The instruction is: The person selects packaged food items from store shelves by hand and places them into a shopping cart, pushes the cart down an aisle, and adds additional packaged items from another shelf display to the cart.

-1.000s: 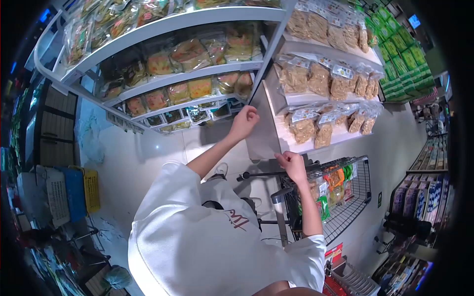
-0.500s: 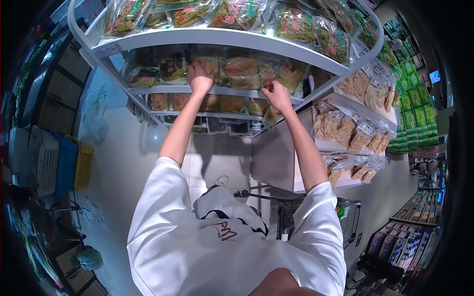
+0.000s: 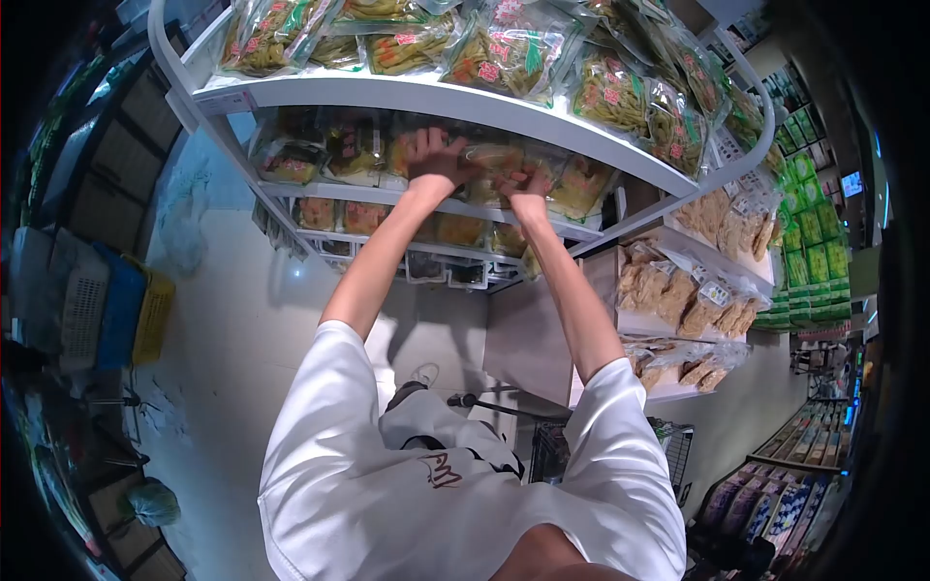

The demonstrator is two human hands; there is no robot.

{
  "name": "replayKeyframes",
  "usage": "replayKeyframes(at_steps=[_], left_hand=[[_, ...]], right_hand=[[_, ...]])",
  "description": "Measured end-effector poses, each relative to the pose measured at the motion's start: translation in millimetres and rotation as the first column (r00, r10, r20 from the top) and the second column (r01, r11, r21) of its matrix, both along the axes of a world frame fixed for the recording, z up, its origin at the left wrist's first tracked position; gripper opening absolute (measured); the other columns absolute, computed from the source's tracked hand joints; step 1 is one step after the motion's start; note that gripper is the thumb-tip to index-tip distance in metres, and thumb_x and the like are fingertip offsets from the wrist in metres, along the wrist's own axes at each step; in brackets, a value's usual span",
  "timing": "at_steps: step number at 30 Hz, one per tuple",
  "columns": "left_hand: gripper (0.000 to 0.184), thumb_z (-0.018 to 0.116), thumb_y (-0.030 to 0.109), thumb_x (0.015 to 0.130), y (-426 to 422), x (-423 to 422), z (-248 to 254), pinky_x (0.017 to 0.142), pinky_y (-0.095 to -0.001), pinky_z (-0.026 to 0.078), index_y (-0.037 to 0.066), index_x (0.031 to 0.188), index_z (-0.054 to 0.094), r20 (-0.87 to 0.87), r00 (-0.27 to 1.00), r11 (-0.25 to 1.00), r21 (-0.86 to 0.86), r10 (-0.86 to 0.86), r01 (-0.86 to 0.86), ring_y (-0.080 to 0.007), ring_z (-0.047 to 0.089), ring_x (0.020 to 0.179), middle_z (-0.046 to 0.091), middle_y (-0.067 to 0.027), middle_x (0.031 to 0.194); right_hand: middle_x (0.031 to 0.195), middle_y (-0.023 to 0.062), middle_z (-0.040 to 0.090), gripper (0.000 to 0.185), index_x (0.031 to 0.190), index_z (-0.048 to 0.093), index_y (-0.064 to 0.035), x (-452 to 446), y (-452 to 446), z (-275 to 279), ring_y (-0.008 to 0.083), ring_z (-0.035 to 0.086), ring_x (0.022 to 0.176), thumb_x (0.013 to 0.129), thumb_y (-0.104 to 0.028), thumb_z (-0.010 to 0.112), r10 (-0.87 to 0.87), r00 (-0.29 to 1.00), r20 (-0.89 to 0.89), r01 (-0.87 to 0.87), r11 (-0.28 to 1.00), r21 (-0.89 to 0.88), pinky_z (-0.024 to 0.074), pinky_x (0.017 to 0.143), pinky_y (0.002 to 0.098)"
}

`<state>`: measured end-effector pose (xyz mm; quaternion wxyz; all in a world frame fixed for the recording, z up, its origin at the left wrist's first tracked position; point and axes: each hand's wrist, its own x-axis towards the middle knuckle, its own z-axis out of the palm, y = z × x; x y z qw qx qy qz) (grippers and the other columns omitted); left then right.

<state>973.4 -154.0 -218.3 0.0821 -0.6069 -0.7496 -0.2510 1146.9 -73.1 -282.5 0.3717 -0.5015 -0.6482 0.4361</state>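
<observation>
My left hand reaches onto the second shelf, its fingers spread over the clear bags of pickled vegetables. My right hand rests close beside it with the fingers apart, on the front of a bag. Between and behind the two hands lies a pickled-vegetable bag, partly covered by them. To the right of my right hand stands a yellowish bag. Darker bags line the shelf to the left. The fingertips of both hands are partly lost among the plastic.
A white upper shelf with packed green vegetables overhangs my hands. Lower shelves hold more bags. On the right are bagged brown goods and a shopping cart. Blue and yellow crates stand at the left.
My right hand has moved left along the shelf and its fingers have spread. My left hand has shifted right in view, its fingers now apart. The view has turned slightly.
</observation>
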Motion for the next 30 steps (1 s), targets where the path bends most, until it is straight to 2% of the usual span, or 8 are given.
replayKeyframes(at_steps=[2,5,13,15,17,21,28,30], left_hand=[[0.064,0.074,0.052,0.065,3,6,9,0.092,-0.0422,0.042,0.019,0.118,0.061,-0.222,0.975,1.0,-0.019,-0.01,0.006,-0.0325,0.05,0.108,0.052,-0.0165,0.116],[0.058,0.074,0.044,0.067,29,21,7,0.091,-0.0451,0.044,0.017,0.116,0.061,0.097,0.986,0.899,-0.407,-0.133,0.161,-0.0366,0.055,0.109,0.053,-0.0195,0.121],[0.054,0.074,0.01,0.074,-46,30,25,0.085,-0.043,0.051,0.01,0.123,0.053,0.293,0.933,0.969,-0.068,-0.207,0.237,-0.032,0.062,0.099,0.063,-0.0126,0.112],[0.048,0.072,0.009,0.078,-82,49,27,0.085,-0.0405,0.052,0.006,0.122,0.053,0.883,0.396,0.951,0.147,-0.251,0.273,-0.0271,0.063,0.097,0.063,-0.01,0.109],[0.042,0.066,0.009,0.087,-117,84,23,0.086,-0.0354,0.052,0.002,0.124,0.048,0.922,-0.296,0.939,0.306,-0.251,0.156,-0.0188,0.061,0.101,0.06,-0.0073,0.113],[0.046,0.06,0.015,0.092,-158,165,5,0.089,-0.0355,0.052,0.006,0.132,0.039,0.702,-0.712,0.923,0.29,-0.025,0.253,-0.0197,0.057,0.11,0.052,-0.0093,0.126],[0.047,0.059,0.027,0.094,-187,259,-8,0.093,-0.0335,0.043,0.005,0.131,0.042,0.933,-0.336,0.656,0.176,0.126,0.734,-0.0151,0.051,0.114,0.052,-0.0067,0.126],[0.046,0.057,0.027,0.095,-195,276,-2,0.09,-0.0339,0.044,0.005,0.132,0.041,0.954,-0.268,0.558,0.151,0.133,0.816,-0.016,0.051,0.114,0.052,-0.0061,0.125]], right_hand=[[0.114,0.0127,0.057,0.072,0.131,0.036,0.001,6,-10,-1,0.0191,0.056,0.094,0.072,-0.013,0.074,0.062,0.983,-0.173,-0.081,0.991,-0.103,0.0483,0.076,0.0312],[0.118,0.0126,0.055,0.07,0.134,0.034,-0.0012,16,-20,2,0.0177,0.057,0.094,0.075,-0.01,0.069,0.107,0.993,0.041,-0.103,0.99,-0.096,0.049,0.073,0.0304],[0.109,0.0083,0.058,0.058,0.132,0.039,-0.0007,94,-127,52,0.0135,0.06,0.091,0.084,-0.017,0.069,0.261,0.929,-0.261,-0.335,0.893,-0.3,0.0488,0.076,0.0264],[0.108,0.0056,0.057,0.054,0.13,0.042,-0.0022,126,-158,50,0.0118,0.058,0.09,0.086,-0.02,0.067,0.293,0.912,-0.285,-0.392,0.826,-0.404,0.048,0.075,0.0256],[0.107,0.0037,0.056,0.052,0.13,0.044,-0.0036,138,-192,51,0.0104,0.057,0.091,0.088,-0.024,0.066,0.257,0.9,-0.353,-0.409,0.78,-0.474,0.0474,0.077,0.0254],[0.116,0.0037,0.057,0.052,0.13,0.046,-0.006,154,-243,47,0.0099,0.051,0.109,0.09,-0.033,0.064,-0.052,0.836,-0.546,-0.25,0.849,-0.465,0.0469,0.085,0.028],[0.11,0.0058,0.065,0.031,0.119,0.058,-0.0025,239,-288,96,0.0131,0.063,0.096,0.092,-0.016,0.062,-0.518,0.462,-0.72,0.194,0.851,-0.487,0.0512,0.084,0.0282],[0.107,0.0071,0.066,0.033,0.116,0.06,-0.0004,270,-311,104,0.0122,0.063,0.094,0.089,-0.018,0.067,-0.563,0.521,-0.641,0.333,0.826,-0.455,0.0508,0.082,0.0276]])
